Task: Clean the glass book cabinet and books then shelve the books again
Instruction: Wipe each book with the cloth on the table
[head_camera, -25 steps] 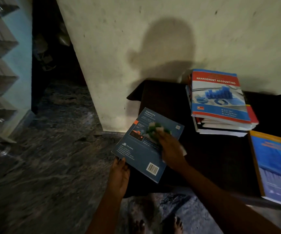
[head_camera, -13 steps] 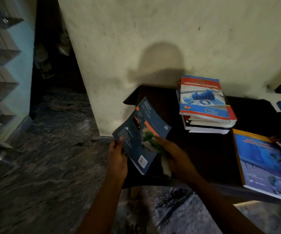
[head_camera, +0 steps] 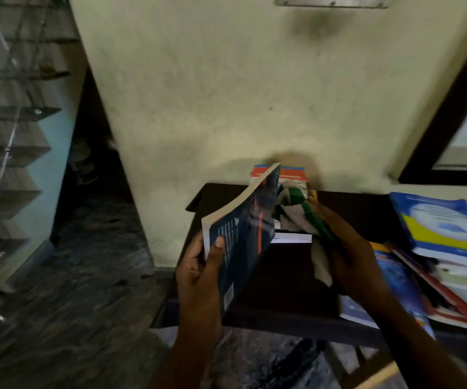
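A dark blue paperback book stands tilted nearly on edge above the dark table, page edges facing left. My left hand grips its lower left corner, thumb on the cover. My right hand holds a green and white cloth against the book's right face. Behind the book a stack of books with a red and white cover sits by the wall, mostly hidden. The glass book cabinet with bare shelves stands at the far left.
More books lie at the right: a blue and yellow one on a pile and a blue one under my right forearm. A cream wall rises behind the table. Dark stone floor spreads to the left.
The book has swung up from lying nearly flat to standing almost on edge. My right hand with the cloth slid from its cover to its right side. The view tilted upward.
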Demonstrator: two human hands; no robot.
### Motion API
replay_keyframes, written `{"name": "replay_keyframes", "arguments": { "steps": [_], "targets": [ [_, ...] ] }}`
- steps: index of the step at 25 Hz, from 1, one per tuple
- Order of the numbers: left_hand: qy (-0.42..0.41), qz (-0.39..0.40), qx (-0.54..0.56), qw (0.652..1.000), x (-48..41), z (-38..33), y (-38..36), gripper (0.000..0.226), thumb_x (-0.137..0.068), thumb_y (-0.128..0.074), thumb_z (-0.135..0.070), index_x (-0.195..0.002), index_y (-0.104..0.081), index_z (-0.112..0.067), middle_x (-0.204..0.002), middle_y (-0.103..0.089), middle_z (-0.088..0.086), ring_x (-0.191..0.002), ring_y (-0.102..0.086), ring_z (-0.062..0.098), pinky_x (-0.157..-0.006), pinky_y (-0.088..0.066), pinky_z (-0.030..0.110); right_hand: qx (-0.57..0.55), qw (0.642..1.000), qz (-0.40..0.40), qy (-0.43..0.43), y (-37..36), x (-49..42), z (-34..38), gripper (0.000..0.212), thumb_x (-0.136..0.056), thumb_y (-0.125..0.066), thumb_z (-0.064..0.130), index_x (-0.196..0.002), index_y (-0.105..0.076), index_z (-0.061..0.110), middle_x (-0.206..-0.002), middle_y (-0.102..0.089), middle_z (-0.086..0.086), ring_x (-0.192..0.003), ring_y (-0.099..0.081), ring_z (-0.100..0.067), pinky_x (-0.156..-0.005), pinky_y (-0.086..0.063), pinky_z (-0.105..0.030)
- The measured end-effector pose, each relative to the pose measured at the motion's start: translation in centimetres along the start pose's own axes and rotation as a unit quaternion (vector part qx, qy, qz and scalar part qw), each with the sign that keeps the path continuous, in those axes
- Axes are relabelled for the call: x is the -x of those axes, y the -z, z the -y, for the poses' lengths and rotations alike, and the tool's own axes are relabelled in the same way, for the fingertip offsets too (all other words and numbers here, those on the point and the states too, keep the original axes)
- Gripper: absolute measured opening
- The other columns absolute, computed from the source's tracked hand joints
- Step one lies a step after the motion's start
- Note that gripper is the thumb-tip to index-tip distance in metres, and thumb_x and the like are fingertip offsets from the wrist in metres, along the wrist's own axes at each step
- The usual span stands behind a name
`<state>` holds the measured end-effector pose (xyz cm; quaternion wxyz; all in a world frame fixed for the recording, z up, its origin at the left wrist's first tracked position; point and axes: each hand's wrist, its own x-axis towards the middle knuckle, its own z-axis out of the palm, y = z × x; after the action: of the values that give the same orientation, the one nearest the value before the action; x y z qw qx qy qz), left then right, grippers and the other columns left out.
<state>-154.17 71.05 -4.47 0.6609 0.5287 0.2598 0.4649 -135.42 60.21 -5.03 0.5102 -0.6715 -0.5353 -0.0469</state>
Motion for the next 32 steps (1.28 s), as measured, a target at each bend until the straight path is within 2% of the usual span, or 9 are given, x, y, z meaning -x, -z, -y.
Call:
{"name": "replay_keyframes", "arguments": {
  "steps": [3, 9, 12, 15, 20, 22, 26, 29, 32],
  "targets": [
    [-0.002, 0.007, 0.047, 0.999, 3.7, 1.0, -6.4, 0.037, -0.080, -0.054, -0.033, -0.114, -0.061, -0.020, -0.111, -0.069, 0.002, -0.103, -0.065, 0.021, -0.087, -0.053, 0.046, 0.033, 0.999, -0.013, 0.020, 6.7, 3.0, -0.6, 0.067, -0.080, -0.042, -0.005, -0.136, -0.043, 0.031, -0.137, -0.039, 0.033, -0.128, -0.040, 0.004, -0.105, -0.030, -0.013],
    [0.040, 0.013, 0.109, 0.993, 6.2, 5.9, -18.2, 0.024, -0.092, -0.054, -0.011, -0.114, -0.060, -0.019, -0.113, -0.066, 0.007, -0.104, -0.063, 0.020, -0.095, -0.049, 0.044, 0.046, 0.994, -0.058, -0.074, 17.1, 9.2, -3.1, 0.071, -0.079, -0.042, -0.010, -0.132, -0.042, 0.036, -0.137, -0.043, 0.020, -0.124, -0.039, 0.012, -0.102, -0.028, -0.008],
    [-0.125, 0.023, 0.008, 0.992, 5.1, 9.2, -22.7, 0.032, -0.093, -0.054, -0.020, -0.124, -0.054, -0.015, -0.127, -0.054, 0.012, -0.115, -0.055, 0.015, -0.098, -0.042, 0.022, 0.070, 0.990, -0.071, -0.103, 20.5, 10.7, -4.5, 0.055, -0.081, -0.040, -0.006, -0.126, -0.043, 0.024, -0.130, -0.041, 0.019, -0.121, -0.034, 0.022, -0.099, -0.024, -0.001],
    [-0.346, 0.146, -0.235, 0.897, 3.0, 16.1, -24.2, 0.034, -0.096, -0.041, -0.029, -0.126, -0.051, -0.016, -0.134, -0.048, 0.015, -0.134, -0.032, 0.029, -0.113, -0.021, 0.036, 0.110, 0.981, -0.093, -0.129, 22.3, 11.9, -6.2, 0.058, -0.079, -0.036, -0.004, -0.129, -0.040, 0.024, -0.134, -0.041, 0.010, -0.123, -0.036, 0.007, -0.101, -0.023, -0.001],
    [-0.381, 0.275, -0.473, 0.745, 4.8, 27.9, -21.2, 0.045, -0.102, -0.017, -0.025, -0.145, -0.020, -0.034, -0.156, -0.017, -0.010, -0.144, -0.016, 0.015, -0.110, -0.018, 0.056, 0.133, 0.973, -0.084, -0.166, 23.4, 13.6, -9.0, 0.058, -0.080, -0.038, -0.005, -0.132, -0.034, 0.022, -0.135, -0.037, 0.006, -0.119, -0.035, 0.004, -0.097, -0.024, 0.003],
    [-0.380, 0.306, -0.499, 0.716, 5.0, 29.1, -20.7, 0.062, -0.093, -0.035, -0.022, -0.148, -0.010, -0.039, -0.156, -0.011, -0.015, -0.142, -0.021, 0.020, -0.101, -0.031, 0.064, 0.146, 0.969, -0.078, -0.184, 23.7, 13.9, -9.8, 0.062, -0.081, -0.042, -0.011, -0.133, -0.032, 0.021, -0.133, -0.036, 0.008, -0.116, -0.032, 0.009, -0.093, -0.022, 0.007],
    [-0.409, 0.316, -0.537, 0.667, 4.2, 30.0, -22.0, 0.068, -0.069, -0.076, -0.013, -0.128, -0.049, -0.032, -0.130, -0.058, -0.005, -0.141, -0.020, 0.018, -0.105, -0.012, 0.063, 0.128, 0.963, -0.066, -0.226, 24.0, 13.9, -11.4, 0.063, -0.085, -0.044, -0.014, -0.132, -0.029, 0.026, -0.128, -0.033, 0.017, -0.109, -0.028, 0.016, -0.086, -0.020, 0.011],
    [-0.415, 0.344, -0.550, 0.638, 4.9, 30.6, -21.9, 0.050, -0.081, -0.050, -0.028, -0.130, -0.041, -0.032, -0.141, -0.044, -0.012, -0.145, -0.006, 0.011, -0.101, -0.018, 0.065, 0.090, 0.967, -0.057, -0.232, 23.5, 13.5, -12.3, 0.058, -0.090, -0.049, -0.008, -0.126, -0.037, 0.035, -0.125, -0.036, 0.026, -0.115, -0.032, 0.014, -0.095, -0.027, 0.003],
    [-0.393, 0.368, -0.577, 0.614, 5.3, 31.2, -22.9, 0.048, -0.079, -0.051, -0.030, -0.127, -0.045, -0.033, -0.135, -0.053, -0.012, -0.132, -0.033, 0.016, -0.085, -0.039, 0.071, 0.072, 0.968, -0.054, -0.235, 22.9, 13.3, -12.7, 0.056, -0.090, -0.048, -0.010, -0.128, -0.034, 0.028, -0.125, -0.039, 0.015, -0.111, -0.033, 0.014, -0.091, -0.027, 0.005]
  ]
}}
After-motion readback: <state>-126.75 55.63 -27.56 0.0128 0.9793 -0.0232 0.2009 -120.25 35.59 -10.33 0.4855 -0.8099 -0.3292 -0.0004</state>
